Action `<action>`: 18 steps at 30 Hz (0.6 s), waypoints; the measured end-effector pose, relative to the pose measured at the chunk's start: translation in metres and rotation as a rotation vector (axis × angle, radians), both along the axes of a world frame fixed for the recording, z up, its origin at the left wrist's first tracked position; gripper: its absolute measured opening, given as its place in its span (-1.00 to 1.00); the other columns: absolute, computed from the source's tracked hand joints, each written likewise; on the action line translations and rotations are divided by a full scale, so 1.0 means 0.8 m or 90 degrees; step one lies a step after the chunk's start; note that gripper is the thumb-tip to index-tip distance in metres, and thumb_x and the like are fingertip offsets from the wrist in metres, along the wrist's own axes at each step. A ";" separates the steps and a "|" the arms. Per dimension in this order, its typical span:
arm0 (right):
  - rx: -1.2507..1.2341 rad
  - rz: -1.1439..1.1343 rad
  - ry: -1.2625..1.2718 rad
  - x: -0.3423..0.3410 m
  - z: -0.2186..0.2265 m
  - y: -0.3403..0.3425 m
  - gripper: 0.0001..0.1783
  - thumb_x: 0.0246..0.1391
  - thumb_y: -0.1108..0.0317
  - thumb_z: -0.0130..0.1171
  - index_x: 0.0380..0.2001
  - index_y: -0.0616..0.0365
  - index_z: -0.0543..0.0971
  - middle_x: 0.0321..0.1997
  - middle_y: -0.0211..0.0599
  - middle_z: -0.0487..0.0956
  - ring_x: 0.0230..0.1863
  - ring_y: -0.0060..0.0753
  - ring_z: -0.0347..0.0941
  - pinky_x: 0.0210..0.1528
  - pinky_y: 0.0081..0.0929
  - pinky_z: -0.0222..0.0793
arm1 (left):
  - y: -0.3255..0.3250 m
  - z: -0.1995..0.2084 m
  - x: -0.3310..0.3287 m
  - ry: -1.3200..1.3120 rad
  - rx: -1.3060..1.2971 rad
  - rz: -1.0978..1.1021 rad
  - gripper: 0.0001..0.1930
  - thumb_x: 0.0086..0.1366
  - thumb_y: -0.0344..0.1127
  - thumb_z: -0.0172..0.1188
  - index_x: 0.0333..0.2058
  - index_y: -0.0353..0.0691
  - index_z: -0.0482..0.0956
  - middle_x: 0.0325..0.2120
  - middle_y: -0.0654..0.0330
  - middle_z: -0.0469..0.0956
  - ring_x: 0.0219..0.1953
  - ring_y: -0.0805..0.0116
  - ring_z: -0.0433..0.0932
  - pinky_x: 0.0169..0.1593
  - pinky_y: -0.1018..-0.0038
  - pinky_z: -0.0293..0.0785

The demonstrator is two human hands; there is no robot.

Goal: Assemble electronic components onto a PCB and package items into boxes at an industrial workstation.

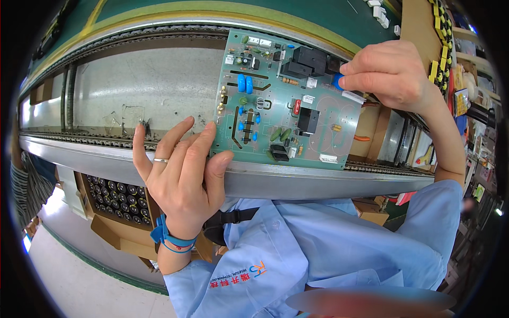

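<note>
A green circuit board (pixel 275 116) lies across the rails of a conveyor, fitted with black blocks, blue discs, white connectors and other small parts. At its far right corner, my right hand (pixel 389 74) pinches a round blue disc component (pixel 337 81) between thumb and fingers, right at the board's surface. Its legs are hidden. My left hand (pixel 185 175) holds nothing; its fingers are spread over the near rail, with fingertips by the board's left edge. Whether they touch the board I cannot tell. A blue wrist strap (pixel 177 243) circles the left wrist.
Metal conveyor rails (pixel 116 156) with chains run left to right. Below the near rail, a cardboard box (pixel 119 238) holds several black cylindrical parts. White connectors (pixel 379 13) lie on the green surface beyond. Orange-handled pliers (pixel 362 138) sit right of the board. A striped sleeve (pixel 34 193) shows at far left.
</note>
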State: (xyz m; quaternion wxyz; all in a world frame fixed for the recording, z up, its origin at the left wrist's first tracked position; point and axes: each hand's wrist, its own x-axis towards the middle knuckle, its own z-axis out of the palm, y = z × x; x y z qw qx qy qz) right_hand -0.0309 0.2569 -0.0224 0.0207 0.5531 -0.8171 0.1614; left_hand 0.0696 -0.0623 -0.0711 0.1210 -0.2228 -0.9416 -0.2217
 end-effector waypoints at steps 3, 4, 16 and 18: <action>0.001 -0.006 0.048 0.009 -0.006 0.007 -0.85 -0.28 0.51 0.25 -0.51 0.07 0.63 -0.47 -0.43 0.56 -0.47 -0.43 0.54 -0.59 -0.50 0.38 | 0.002 0.000 0.001 -0.005 0.003 -0.001 -0.72 0.24 -0.13 0.18 -0.25 -0.23 0.64 -0.49 0.21 0.60 -0.16 0.22 0.60 0.32 0.00 -0.05; -0.009 -0.001 0.037 0.009 -0.007 0.010 -0.85 -0.27 0.52 0.26 -0.49 0.11 0.63 -0.49 -0.39 0.57 -0.49 -0.40 0.54 -0.59 -0.50 0.39 | 0.003 0.001 0.000 -0.004 0.007 -0.002 -0.73 0.23 -0.15 0.19 -0.25 -0.24 0.64 -0.49 0.21 0.60 -0.16 0.22 0.60 0.32 0.00 -0.04; 0.010 -0.014 0.057 0.006 0.001 0.009 -0.84 -0.27 0.47 0.29 -0.49 0.05 0.64 -0.46 -0.48 0.58 -0.47 -0.46 0.55 -0.57 -0.53 0.41 | 0.003 0.007 -0.006 0.003 0.023 -0.005 -0.76 0.18 -0.23 0.23 -0.25 -0.25 0.63 -0.50 0.18 0.58 -0.17 0.22 0.59 0.32 0.02 -0.03; 0.042 -0.017 0.031 0.009 0.010 0.009 -0.83 -0.18 0.50 0.27 -0.41 0.08 0.66 -0.36 -0.43 0.64 -0.40 -0.45 0.59 -0.49 -0.55 0.47 | 0.002 0.007 -0.001 0.007 0.025 -0.001 -0.77 0.19 -0.24 0.22 -0.25 -0.25 0.62 -0.50 0.18 0.58 -0.17 0.22 0.59 0.32 0.02 -0.03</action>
